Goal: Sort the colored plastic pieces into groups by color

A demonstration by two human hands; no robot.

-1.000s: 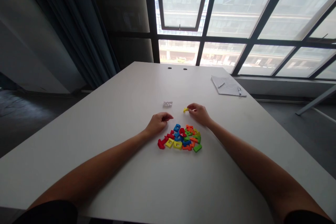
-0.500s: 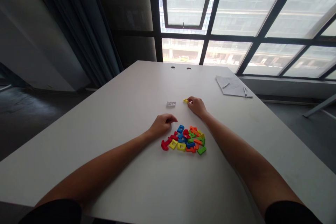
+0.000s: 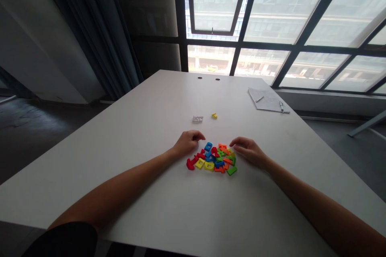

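Note:
A pile of small coloured plastic pieces [image 3: 214, 160], red, yellow, blue, green and orange, lies on the white table [image 3: 157, 112]. My left hand [image 3: 187, 143] rests just left of the pile with its fingers curled loosely; nothing shows in it. My right hand [image 3: 247, 150] lies at the pile's right edge, fingers bent and apart, holding nothing. One yellow piece [image 3: 214, 116] lies alone farther back, beside a white piece [image 3: 197, 119].
A sheet of paper [image 3: 265, 99] with a pen [image 3: 282, 106] lies at the far right of the table. Two round cable holes [image 3: 208, 78] sit near the far edge. Large windows and a dark curtain stand behind the table.
My right hand let go of the yellow piece beside the white one and drew back to the pile's right edge. The left hand stayed put.

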